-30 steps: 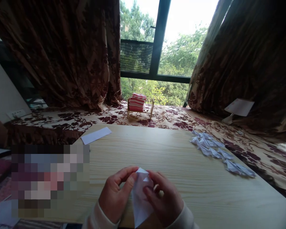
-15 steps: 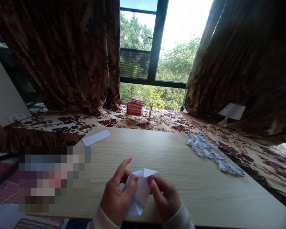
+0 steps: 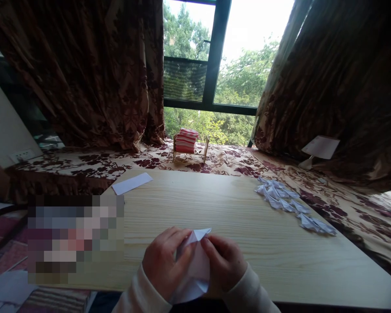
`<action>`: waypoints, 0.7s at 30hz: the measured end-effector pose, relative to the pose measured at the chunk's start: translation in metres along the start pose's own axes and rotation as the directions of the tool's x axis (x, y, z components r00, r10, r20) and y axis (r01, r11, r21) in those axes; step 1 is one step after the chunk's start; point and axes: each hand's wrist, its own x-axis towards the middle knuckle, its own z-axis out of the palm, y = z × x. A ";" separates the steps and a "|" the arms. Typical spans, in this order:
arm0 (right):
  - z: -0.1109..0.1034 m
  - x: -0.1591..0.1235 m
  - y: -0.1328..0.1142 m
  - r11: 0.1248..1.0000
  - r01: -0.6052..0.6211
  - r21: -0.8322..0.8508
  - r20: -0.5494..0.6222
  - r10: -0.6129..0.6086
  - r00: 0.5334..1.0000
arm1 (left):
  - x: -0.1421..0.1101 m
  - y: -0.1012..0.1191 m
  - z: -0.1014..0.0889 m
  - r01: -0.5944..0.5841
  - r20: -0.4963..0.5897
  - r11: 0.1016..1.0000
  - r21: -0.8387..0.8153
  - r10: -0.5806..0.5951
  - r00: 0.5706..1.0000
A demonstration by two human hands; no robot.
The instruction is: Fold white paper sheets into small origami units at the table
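A partly folded sheet of white paper (image 3: 200, 265) is held between my two hands above the near edge of the table. My left hand (image 3: 166, 256) grips its left side, thumb on the face toward me and fingers curled over the top. With thumb and fingers pinched, my right hand (image 3: 226, 261) holds the upper right edge. The paper's top comes to a pointed flap, and its lower end shows a crease. Some fingertips are hidden behind the sheet.
Several folded white paper pieces (image 3: 280, 195) lie at the table's right edge. A flat paper strip (image 3: 132, 183) rests at the far left corner of the wooden table (image 3: 169, 195). Beyond stand a small rack with striped cloths (image 3: 186, 141) and a lamp (image 3: 321, 147). A blurred patch covers the left.
My left fingers, raised before, have closed over the paper's top. The sheet has turned more upright and shifted slightly right. The camera view has tilted a little downward.
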 end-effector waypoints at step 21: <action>0.000 -0.004 0.012 0.785 0.120 -0.608 0.052 -0.111 0.992 | -0.033 0.005 -0.004 -0.197 0.039 0.958 0.208 0.193 0.980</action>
